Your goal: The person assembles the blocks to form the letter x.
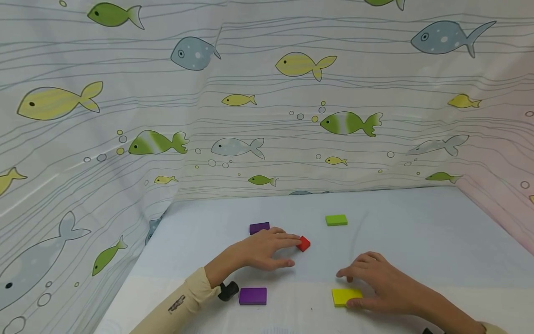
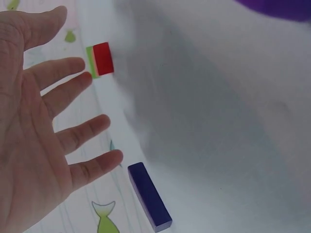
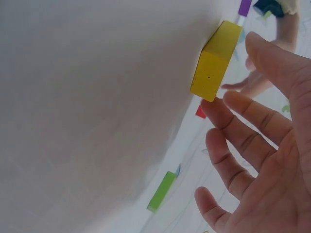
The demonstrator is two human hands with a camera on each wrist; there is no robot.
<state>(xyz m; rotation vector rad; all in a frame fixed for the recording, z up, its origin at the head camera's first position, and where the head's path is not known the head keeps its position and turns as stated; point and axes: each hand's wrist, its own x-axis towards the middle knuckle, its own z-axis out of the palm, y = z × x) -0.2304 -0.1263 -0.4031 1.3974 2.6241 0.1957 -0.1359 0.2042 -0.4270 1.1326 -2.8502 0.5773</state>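
The yellow block (image 1: 344, 296) is being supported by the pale table (image 1: 450, 227), and its long axis is being shown from left to right, across the front of the person. The right hand (image 1: 381, 285) is being held just at its right side, so by this hand the nearer position is being taken. From the left hand (image 1: 267, 248), the yellow block is being found to the right and toward the person. No grasp is being shown in either hand: the right fingers are being held loosely bent, and the left ones are being stretched toward the red block (image 1: 304, 244), which is being seen beyond the yellow block and to its left. In the head view the near right corner of the yellow block is being overlapped by the thumb, but in the right wrist view a gap between them is being revealed, together with a face bearing small dark specks. Whether either block is being touched by a fingertip cannot be told. Directly beyond the yellow block, the green block (image 1: 336, 220) is being shown, well apart; to its left, the near purple block (image 1: 252, 296) is being seen. The far purple block (image 1: 259, 227), beyond it and to the left, is being partly hidden by the left hand in the head view, while its whole length is being displayed in the left wrist view.
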